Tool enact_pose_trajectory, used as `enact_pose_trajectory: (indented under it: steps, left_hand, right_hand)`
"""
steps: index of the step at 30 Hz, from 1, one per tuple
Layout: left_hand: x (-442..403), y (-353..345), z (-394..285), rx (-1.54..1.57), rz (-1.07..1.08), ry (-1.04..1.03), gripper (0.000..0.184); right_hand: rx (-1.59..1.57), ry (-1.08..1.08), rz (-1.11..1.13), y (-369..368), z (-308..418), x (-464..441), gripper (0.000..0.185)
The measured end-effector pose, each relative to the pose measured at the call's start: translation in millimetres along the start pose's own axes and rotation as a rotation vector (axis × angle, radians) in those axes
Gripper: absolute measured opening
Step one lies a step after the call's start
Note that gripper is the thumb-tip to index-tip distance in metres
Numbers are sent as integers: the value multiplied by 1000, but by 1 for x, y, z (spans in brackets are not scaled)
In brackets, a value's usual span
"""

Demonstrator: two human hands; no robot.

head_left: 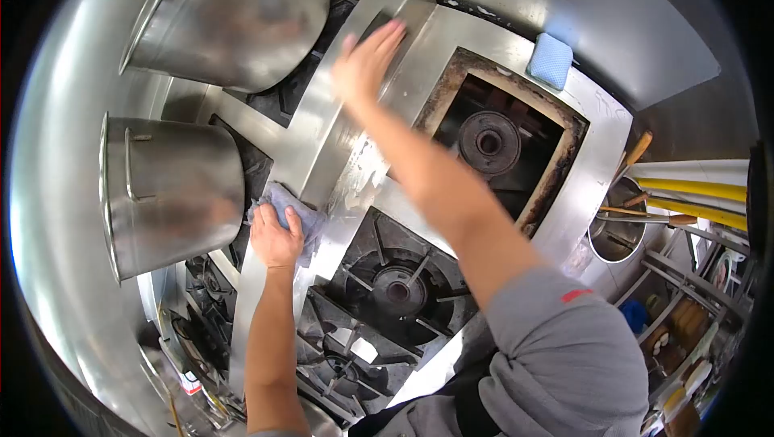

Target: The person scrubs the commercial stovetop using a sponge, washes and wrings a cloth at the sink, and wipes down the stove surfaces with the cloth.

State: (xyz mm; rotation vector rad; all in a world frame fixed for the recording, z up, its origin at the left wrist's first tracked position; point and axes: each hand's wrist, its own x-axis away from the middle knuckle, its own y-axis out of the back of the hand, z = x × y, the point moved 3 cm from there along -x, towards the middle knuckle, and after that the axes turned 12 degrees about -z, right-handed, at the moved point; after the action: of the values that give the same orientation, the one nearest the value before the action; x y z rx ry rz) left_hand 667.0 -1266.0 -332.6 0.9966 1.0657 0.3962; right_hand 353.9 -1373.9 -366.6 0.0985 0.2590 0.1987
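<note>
My left hand point(276, 235) is closed on a grey-blue cloth point(300, 213) and presses it against the edge of the raised steel ledge point(318, 143). Farther along that ledge, my right hand point(367, 64) is stretched out, slightly blurred, with its fingers extended and no object visible in it. Whether its palm touches the steel is hard to see. Wet, whitish patches mark the stovetop point(359, 171) between the two hands. Right of my right forearm lies an uncovered square burner point(489, 143) with a browned rim.
Two large steel pots, one upper point(234, 18) and one lower point(177, 191), stand on the raised back burners. Black grates point(399, 292) cover the front burners. A blue textured pad point(551, 61) rests at the stove's far corner. A metal container point(619, 231) with utensils is at right.
</note>
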Motion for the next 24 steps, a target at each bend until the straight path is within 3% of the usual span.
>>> enact_pose_trajectory:
  steps: [3,6,7,10,11,13,15,16,20,22,24]
  left_hand:
    - [-2,3,-2,-1,42,33,34]
    - [-3,4,-2,1,37,44,35]
    - [-4,4,-3,9,34,35,35]
    - [-4,2,-3,12,12,26,35]
    - [-3,4,-2,0,18,27,35]
    - [-3,3,-3,5,2,15,35]
    - [-2,4,-2,4,-5,1,35]
    - [-2,5,-2,2,5,6,35]
    - [-5,6,-5,15,14,16,35]
    - [-2,5,-4,4,35,14,35]
    - [-3,5,-4,-8,46,-3,35]
  right_hand:
    - [11,35,-12,-27,-40,-116,78]
    - [-77,-104,-61,-32,-51,-116,71]
    - [-154,-221,-7,-12,-29,-78,69]
    - [-50,-111,2,21,4,93,67]
    - [-131,-188,69,41,22,152,70]
    - [-105,-279,196,58,39,199,72]
    - [-90,-254,62,38,27,150,73]
    - [-42,-143,-6,22,10,101,70]
    - [-127,-270,44,-10,-30,-77,65]
    - [-155,-286,-7,-9,-32,-77,65]
    - [-174,-269,-38,6,-8,-13,65]
